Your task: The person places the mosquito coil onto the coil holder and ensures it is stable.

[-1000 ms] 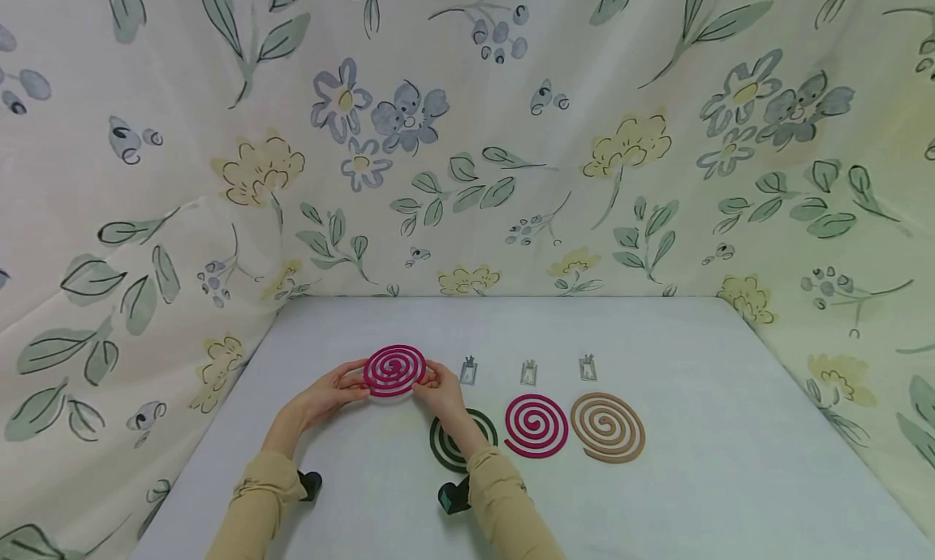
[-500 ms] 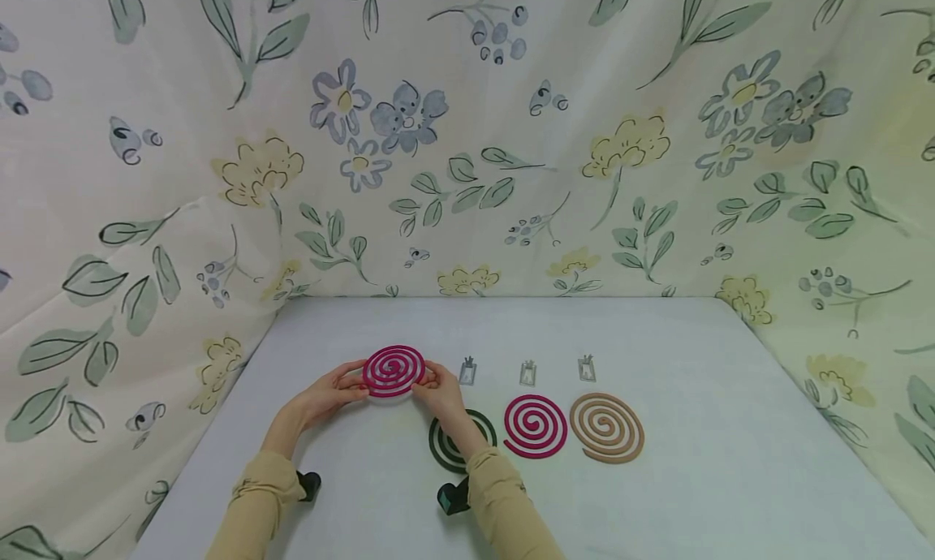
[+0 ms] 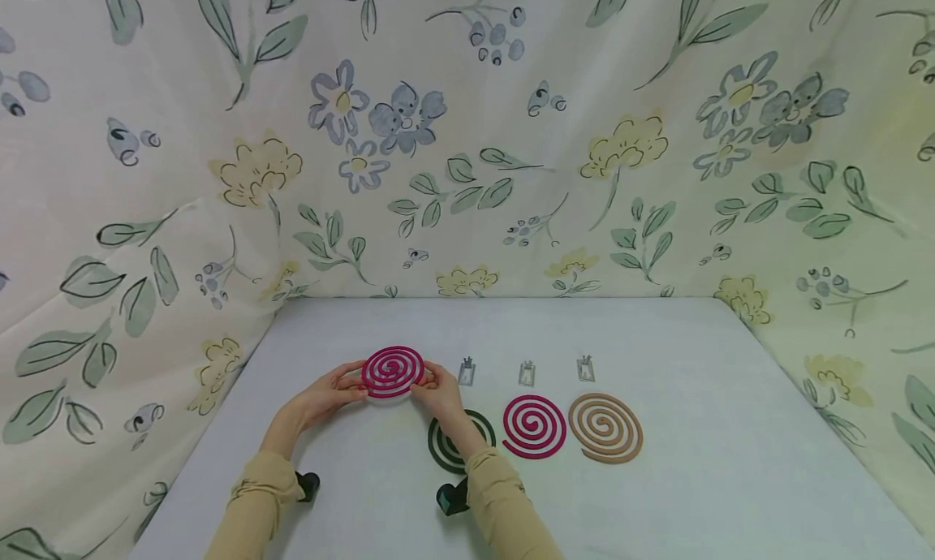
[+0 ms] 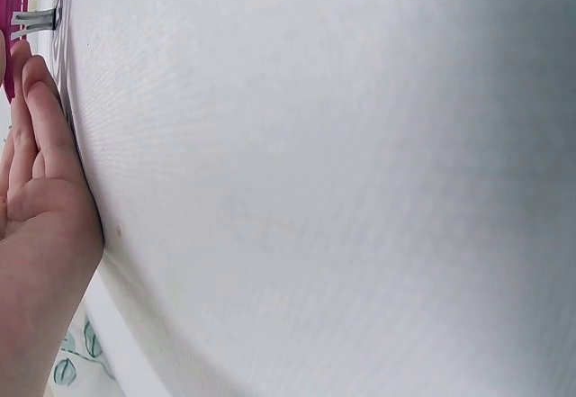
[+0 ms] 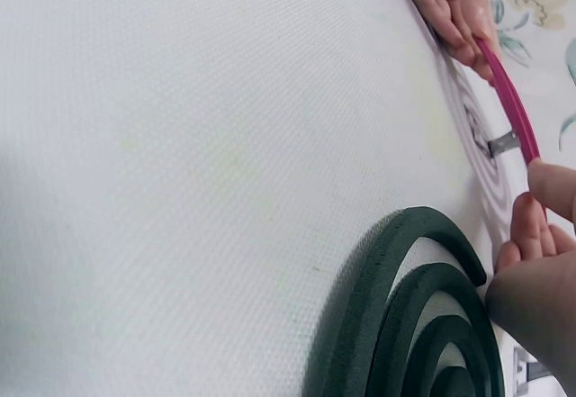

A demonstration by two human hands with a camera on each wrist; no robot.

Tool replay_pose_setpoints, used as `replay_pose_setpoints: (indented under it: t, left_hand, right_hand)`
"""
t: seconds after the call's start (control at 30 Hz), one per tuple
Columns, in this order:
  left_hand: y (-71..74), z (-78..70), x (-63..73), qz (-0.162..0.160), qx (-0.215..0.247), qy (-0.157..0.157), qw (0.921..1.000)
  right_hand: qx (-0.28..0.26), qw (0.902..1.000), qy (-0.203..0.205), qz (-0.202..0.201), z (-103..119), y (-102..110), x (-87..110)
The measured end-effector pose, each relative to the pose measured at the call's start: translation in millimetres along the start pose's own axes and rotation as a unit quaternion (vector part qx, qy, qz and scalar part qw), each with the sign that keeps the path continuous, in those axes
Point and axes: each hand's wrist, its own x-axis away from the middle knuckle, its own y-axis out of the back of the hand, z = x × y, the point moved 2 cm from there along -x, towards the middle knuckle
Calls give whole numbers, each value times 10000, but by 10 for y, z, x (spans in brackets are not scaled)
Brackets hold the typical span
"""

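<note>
Between both hands a pink mosquito coil (image 3: 392,368) is held level, slightly above the white table. My left hand (image 3: 325,398) pinches its left edge, thumb on top and fingers beneath, as the right wrist view shows. At the opposite edge my right hand (image 3: 441,394) pinches it the same way. Under the coil's middle stands a small metal coil stand (image 5: 504,143), its upper end right at the coil. A dark green coil (image 5: 360,325) lies flat below my right wrist, which partly hides it in the head view.
To the right on the table (image 3: 701,479) lie another pink coil (image 3: 534,424) and a tan coil (image 3: 603,420). Behind them is a row of flat metal stands: left (image 3: 467,372), middle (image 3: 527,373) and right (image 3: 586,369). A floral curtain (image 3: 467,219) hangs behind the table.
</note>
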Motion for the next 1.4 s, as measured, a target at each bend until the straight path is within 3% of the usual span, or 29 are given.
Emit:
replay_pose_setpoints:
  t: [0.13,0.37,0.73,0.9,1.17,1.4]
  left_hand:
    - [0,5,7,2,32,-19,10000]
    - [-7,-3,15,-8,89,-36,10000]
    - [-30,-25,21,15,106,20,9999]
    - [-25,-28,16,-76,55,73,9999]
    - [-23,-28,17,-172,99,92,9998]
    - [-21,-20,16,-151,126,76,9998]
  right_hand:
    - [-51,10000,-10,14,4,2,5]
    - [-77,9999,45,91,378,29,283]
    - [-125,9999,20,58,399,32,301]
    - [-119,9999,-7,94,344,28,249]
    - [-65,10000,-5,19,35,0,24]
    - [-36,10000,-70,3,1,1,-6]
